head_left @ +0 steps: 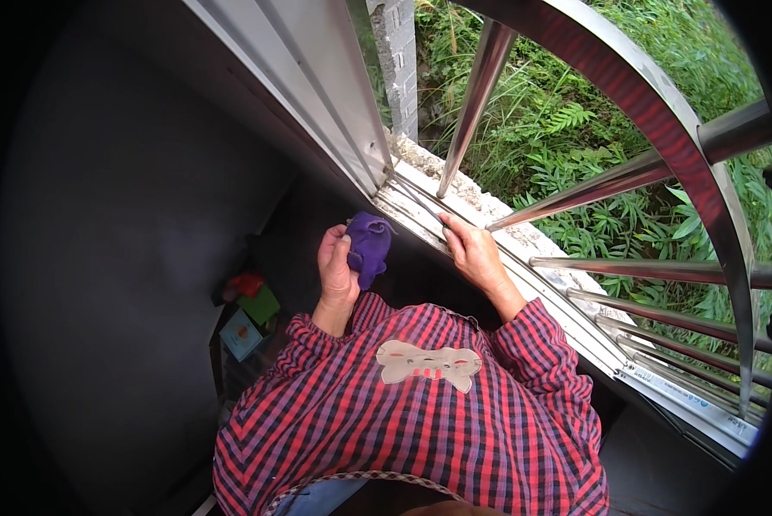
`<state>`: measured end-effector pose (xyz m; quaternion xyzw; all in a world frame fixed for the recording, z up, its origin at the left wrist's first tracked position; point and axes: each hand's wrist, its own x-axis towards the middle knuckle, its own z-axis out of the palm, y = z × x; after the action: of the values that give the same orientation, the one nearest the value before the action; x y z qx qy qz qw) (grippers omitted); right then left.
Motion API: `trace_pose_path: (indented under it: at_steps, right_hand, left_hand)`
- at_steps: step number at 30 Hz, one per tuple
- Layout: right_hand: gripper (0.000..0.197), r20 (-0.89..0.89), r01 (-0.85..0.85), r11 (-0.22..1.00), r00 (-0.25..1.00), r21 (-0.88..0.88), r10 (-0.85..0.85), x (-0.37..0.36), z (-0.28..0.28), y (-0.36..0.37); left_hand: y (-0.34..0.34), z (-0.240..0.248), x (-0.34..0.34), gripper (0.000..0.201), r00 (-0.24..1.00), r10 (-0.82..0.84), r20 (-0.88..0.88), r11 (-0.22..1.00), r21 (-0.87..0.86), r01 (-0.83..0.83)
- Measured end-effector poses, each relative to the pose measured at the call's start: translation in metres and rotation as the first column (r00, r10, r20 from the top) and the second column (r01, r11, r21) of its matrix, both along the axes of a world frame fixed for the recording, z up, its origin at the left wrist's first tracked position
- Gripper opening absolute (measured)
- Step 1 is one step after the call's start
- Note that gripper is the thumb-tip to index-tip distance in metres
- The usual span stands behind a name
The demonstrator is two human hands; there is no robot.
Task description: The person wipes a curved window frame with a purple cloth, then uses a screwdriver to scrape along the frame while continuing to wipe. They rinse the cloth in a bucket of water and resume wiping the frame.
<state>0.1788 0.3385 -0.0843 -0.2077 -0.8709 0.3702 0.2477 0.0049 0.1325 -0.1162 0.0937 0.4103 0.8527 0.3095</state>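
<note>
Purple cloth [370,247], likely soft, best held by its folds, sits pinched mid-frame in left hand [338,273], right hand [479,258] clasping slim tool [419,202].

Left hand [338,273]: 1; right hand [476,258]: 1; total 2. Purple cloth [369,248]: 1. Thin rod [421,202]: 1. Checked garment [386,439]: 1, bearing 1 pale bone-shaped patch [429,361]. Curved metal band [737,284]: 1. Metal bars [635,271]: at least 5; those at lower right crowd together, exact tally unreadable. Grey block pillar [396,69]: 1. Red item [246,284]: 1; green item [259,304]: 1; blue card [240,334]: 1; subtotal 3, dark surroundings prevent further counting. Plants [566,146]: many, too tangled to number
</note>
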Motion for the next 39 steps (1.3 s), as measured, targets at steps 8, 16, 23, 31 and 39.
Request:
trace_pose_path:
  at_steps: [8,16,23,31,39]
  right_hand:
    - [0.034,0.023,-0.073,0.986,0.997,-0.149,0.077,0.003,0.008,-0.008]
    - [0.035,-0.157,-0.116,0.638,0.988,-0.761,-0.007,0.01,0.01,-0.03]
    - [0.032,-0.268,-0.343,-0.401,0.935,-0.85,-0.232,-0.021,0.035,-0.047]
    - [0.03,0.233,0.055,0.914,0.972,-0.402,0.044,0.029,0.039,-0.007]
    - [0.028,0.381,0.004,0.989,0.923,-0.15,0.054,0.015,0.051,0.018]
  left_hand:
    - [-0.001,0.003,0.001,0.021,1.0,-0.03,0.001,0.999,0.033,0.03]
    - [-0.001,-0.001,0.001,0.022,1.0,0.008,0.007,1.0,0.027,-0.008]
    - [-0.002,-0.002,0.002,0.023,1.0,0.001,-0.024,1.0,0.024,-0.001]
    - [-0.004,-0.014,0.003,0.022,1.0,0.022,-0.014,0.999,0.037,-0.021]
    - [0.001,-0.021,0.001,0.018,1.0,0.011,0.025,1.0,0.024,-0.012]
